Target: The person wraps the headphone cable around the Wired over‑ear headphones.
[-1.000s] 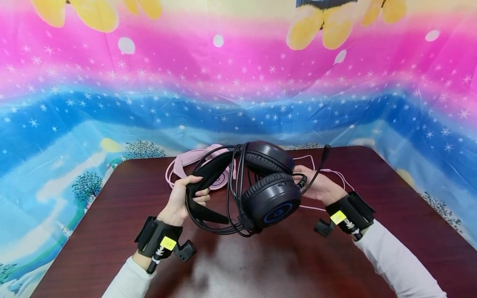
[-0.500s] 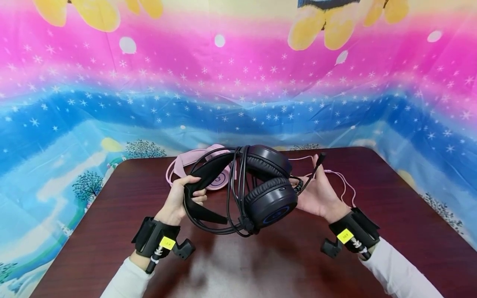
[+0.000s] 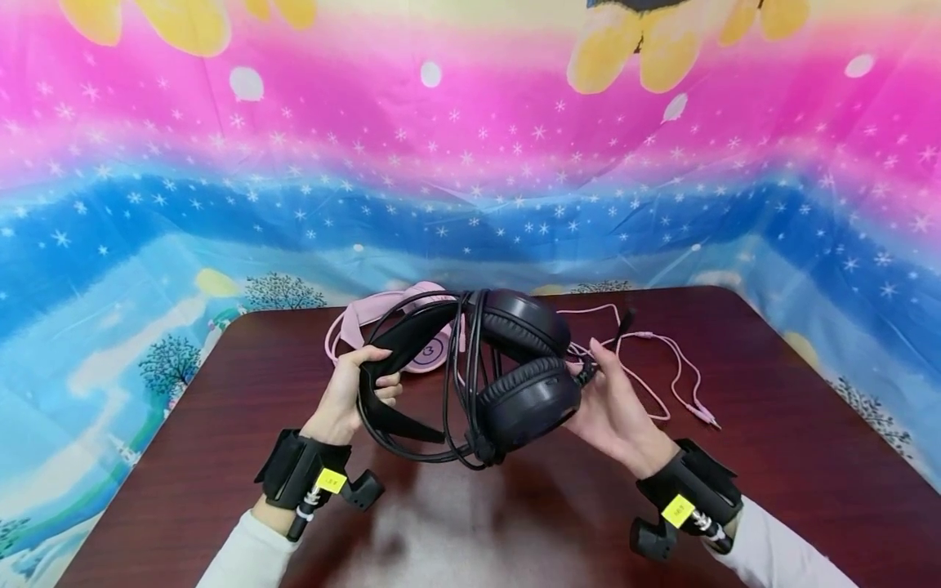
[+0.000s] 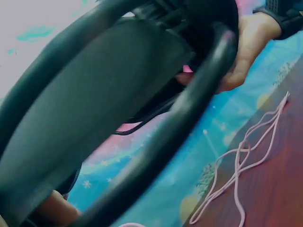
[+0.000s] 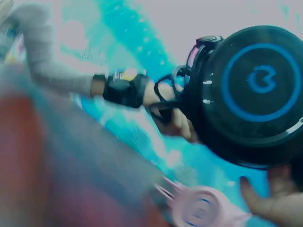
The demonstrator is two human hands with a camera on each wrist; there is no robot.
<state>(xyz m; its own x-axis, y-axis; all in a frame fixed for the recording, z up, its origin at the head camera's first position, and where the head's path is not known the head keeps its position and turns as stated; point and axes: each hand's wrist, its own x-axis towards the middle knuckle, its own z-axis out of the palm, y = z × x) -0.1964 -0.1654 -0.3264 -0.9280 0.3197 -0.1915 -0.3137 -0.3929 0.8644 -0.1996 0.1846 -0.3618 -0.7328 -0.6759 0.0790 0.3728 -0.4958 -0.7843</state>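
Head view: left hand curls its fingers round the band of the black headset, held above the table; right hand cups an earcup, fingers straight.
Left wrist view: band fills the frame; best to grip it firmly.
Right wrist view: earcup on the fingertips; pink headset lies below, so lift clear of its cord.

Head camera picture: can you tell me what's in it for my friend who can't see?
Two hands hold up a black gaming headset wrapped in its cable: the left hand grips the headband, the right hand cups an earcup. Behind it, a pink headset and its pink cable lie on the dark wooden table.
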